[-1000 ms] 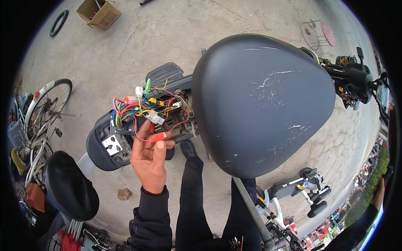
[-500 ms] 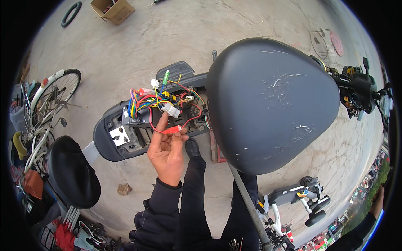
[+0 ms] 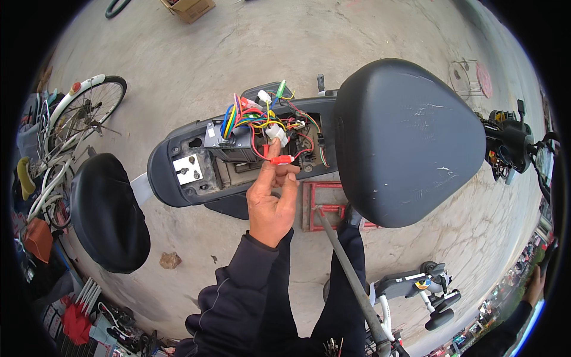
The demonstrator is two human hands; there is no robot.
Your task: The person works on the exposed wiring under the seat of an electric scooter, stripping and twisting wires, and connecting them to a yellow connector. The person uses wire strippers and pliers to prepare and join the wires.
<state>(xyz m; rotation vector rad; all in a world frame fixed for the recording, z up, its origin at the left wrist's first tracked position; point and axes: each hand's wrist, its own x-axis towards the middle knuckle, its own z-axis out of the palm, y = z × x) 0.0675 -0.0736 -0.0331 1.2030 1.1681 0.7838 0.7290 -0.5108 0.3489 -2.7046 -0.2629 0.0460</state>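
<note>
Red connector [image 3: 281, 159], multicoloured wires [image 3: 250, 119] — black seat [image 3: 410, 140], grey concrete floor [image 3: 238, 47].

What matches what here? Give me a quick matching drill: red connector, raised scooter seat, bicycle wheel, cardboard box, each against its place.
1. red connector
2. raised scooter seat
3. bicycle wheel
4. cardboard box

a. far left
b. top edge, on the concrete
c. at the left hand fingertips
d. right of the open wiring bay

Pairs: 1-c, 2-d, 3-a, 4-b
</note>
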